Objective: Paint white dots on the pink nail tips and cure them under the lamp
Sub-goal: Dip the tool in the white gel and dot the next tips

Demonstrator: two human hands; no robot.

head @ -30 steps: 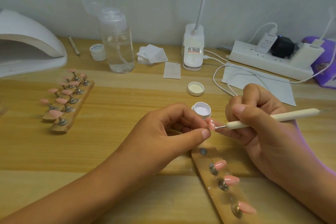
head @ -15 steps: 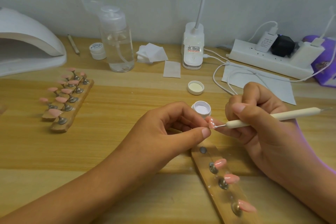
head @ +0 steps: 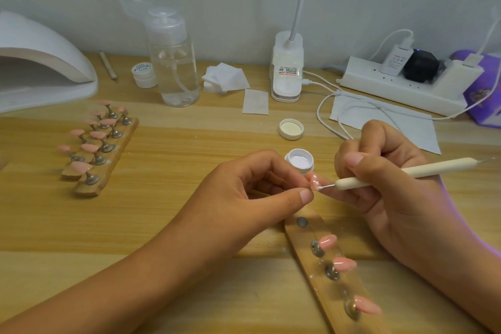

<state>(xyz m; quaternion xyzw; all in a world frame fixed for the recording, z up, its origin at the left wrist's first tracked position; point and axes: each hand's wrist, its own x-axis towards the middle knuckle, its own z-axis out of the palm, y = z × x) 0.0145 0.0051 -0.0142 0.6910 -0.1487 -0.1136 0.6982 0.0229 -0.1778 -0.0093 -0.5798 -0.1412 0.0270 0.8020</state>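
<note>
1. While only the head view is given, it shows the work plainly: the left hand (head: 254,187) pinches a pink tip (head: 314,182) between thumb and curled fingers, above the top end of the strip (head: 298,236).
2. The right hand (head: 379,171) grips the pen (head: 406,172) like a pencil. Its metal point, loaded with a white bead, is at the tip's lower edge, seemingly touching. Pale marks higher on the tip may be dots or glare; I cannot tell.
3. The open pot (head: 299,160) stands just behind the tip, and its lid (head: 291,129) lies farther back on the tabletop (head: 162,171).
4. Three more tips (head: 328,241) sit on the strip, which has one bare magnet at its top end. Other tips on stands (head: 97,144) wait at the left, near the lamp (head: 40,68).
5. Likely risks:
   - The bead looks large, so pressing or dragging it would probably smear the dot or run it off the edge.
   - The tip is held only by a light pinch, so a push from the pen could twist it or flick it loose.
   - The thumb is close to the wet spot and could smudge it.
   - The open pot is near both hands and could be knocked.
</note>
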